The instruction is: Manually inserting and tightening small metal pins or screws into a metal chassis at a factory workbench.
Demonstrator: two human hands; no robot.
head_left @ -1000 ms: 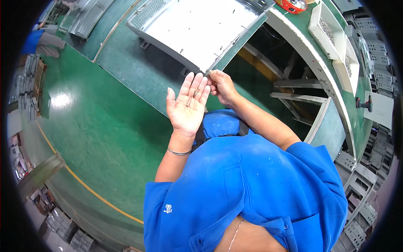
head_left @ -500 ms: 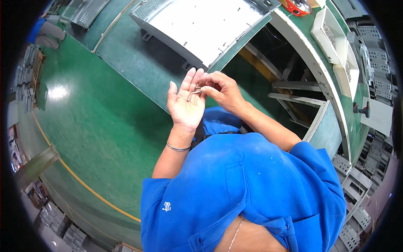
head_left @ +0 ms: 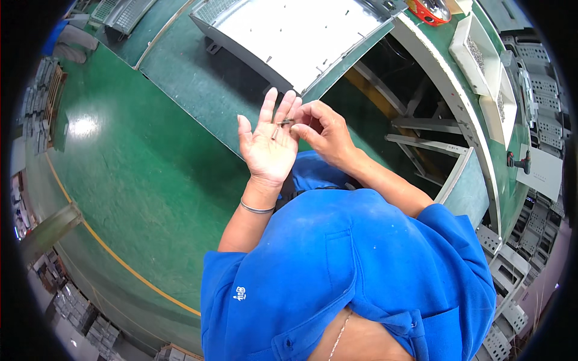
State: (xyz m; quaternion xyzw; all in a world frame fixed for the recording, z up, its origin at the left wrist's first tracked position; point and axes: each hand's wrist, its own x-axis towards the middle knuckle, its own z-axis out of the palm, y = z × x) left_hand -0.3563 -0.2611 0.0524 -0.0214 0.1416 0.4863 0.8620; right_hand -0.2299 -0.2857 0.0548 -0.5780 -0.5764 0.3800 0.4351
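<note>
your left hand (head_left: 269, 144) is palm up with its fingers open, a small metal pin (head_left: 275, 133) lying across it near the finger bases. your right hand (head_left: 328, 133), just beside it, pinches a second pin (head_left: 285, 122) between thumb and forefinger, above the left fingers. beyond your fingertips, a grey metal box (head_left: 295, 45) with short studs sits on the green workbench (head_left: 174, 72).

Two hands (head_left: 268, 153) (head_left: 332, 139) (one bangle (head_left: 257, 210) between them), one drill (head_left: 519, 162), at least two white bins (head_left: 484, 83) (head_left: 495, 123)
</note>
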